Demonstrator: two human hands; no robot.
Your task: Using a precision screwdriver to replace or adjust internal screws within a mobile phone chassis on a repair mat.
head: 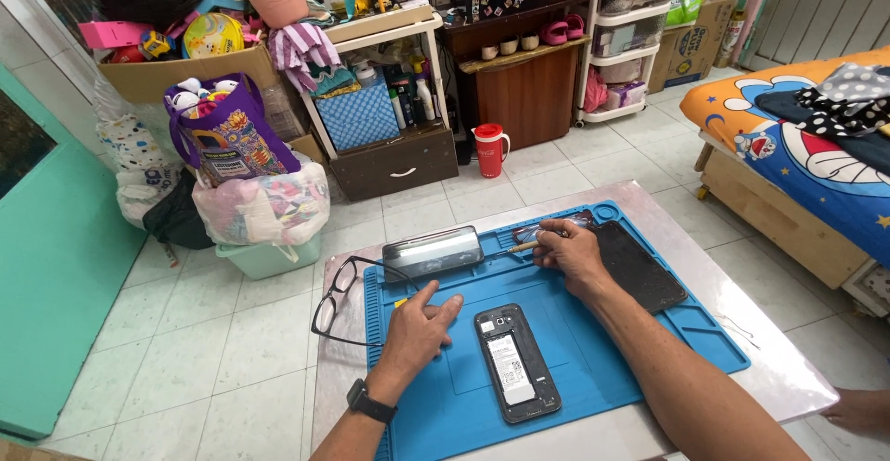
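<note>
A slim screwdriver (522,247) is pinched in the curled fingers of the right hand (567,255), at twelve o'clock on the blue work mat (649,350). The left hand (419,327) is laid flat on the mat at nine o'clock, fingers spread, nothing held. An opened phone (516,362) lies between the forearms. A grey case (433,252) sits at eleven o'clock, black glasses (336,299) at ten, a dark panel (640,266) at two.

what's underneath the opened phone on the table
The opened phone lies flat on a blue work mat, which covers the table. Whatever is directly beneath the phone is hidden.
</note>
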